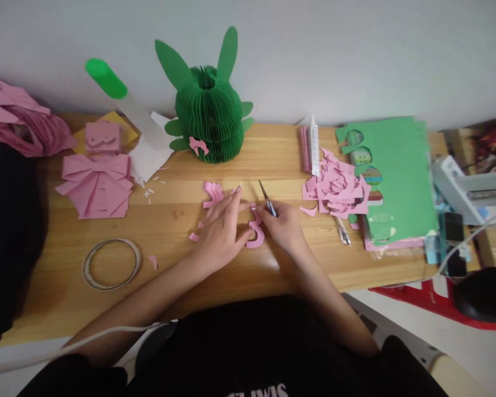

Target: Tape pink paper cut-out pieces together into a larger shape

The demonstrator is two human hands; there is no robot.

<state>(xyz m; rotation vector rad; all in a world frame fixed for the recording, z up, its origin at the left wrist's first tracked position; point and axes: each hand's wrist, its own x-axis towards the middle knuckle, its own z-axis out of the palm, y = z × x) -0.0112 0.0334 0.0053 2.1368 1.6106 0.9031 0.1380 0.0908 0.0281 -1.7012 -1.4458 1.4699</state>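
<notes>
My left hand (222, 227) rests on the wooden desk (177, 220) with its fingers stretched forward, and thumb and forefinger pinch a small curved pink paper piece (256, 234). My right hand (285, 225) is closed round small scissors (268, 200), whose blades point up and away just above that piece. Small pink paper scraps (212, 193) lie just beyond my left fingertips.
A green honeycomb paper figure (209, 107) with ears stands at the back. Folded pink paper shapes (97, 182) lie at the left, a tape ring (112, 263) in front of them. A pile of pink cuttings (337, 187), green sheets (397, 176) and glue tubes (313, 144) sit at the right.
</notes>
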